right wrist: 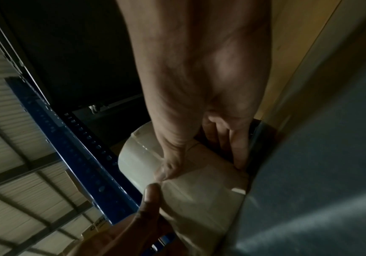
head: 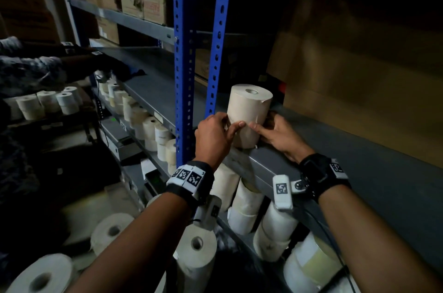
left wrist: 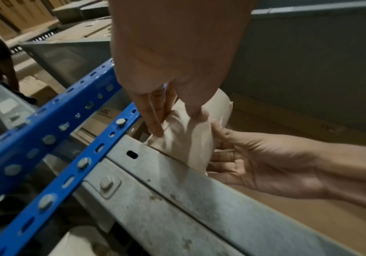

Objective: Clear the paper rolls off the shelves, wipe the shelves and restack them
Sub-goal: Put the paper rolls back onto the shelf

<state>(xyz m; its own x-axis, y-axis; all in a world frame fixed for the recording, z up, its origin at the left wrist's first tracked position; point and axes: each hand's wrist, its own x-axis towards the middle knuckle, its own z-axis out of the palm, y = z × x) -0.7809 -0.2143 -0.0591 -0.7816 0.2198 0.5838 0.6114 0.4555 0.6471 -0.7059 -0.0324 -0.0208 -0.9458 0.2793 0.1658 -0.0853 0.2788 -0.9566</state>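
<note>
Gripping upright roll (head: 249,112) at shelf (head: 359,168) edge: left hand (head: 212,135) pinching loose paper, right hand (head: 279,135) curled around.

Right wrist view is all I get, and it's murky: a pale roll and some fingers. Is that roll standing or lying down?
Observer: Standing. The head view shows the paper roll upright, core hole on top, near the front edge of a grey shelf.
Visitor: Whose thumb pokes in from the bottom?
Observer: It belongs to the same person's left hand. The left wrist view shows its fingers pinching wrinkled loose paper low on the roll.
Visitor: Is that the only roll around?
Observer: No. The head view shows the lower rolls crowded on the level beneath that shelf.
</note>
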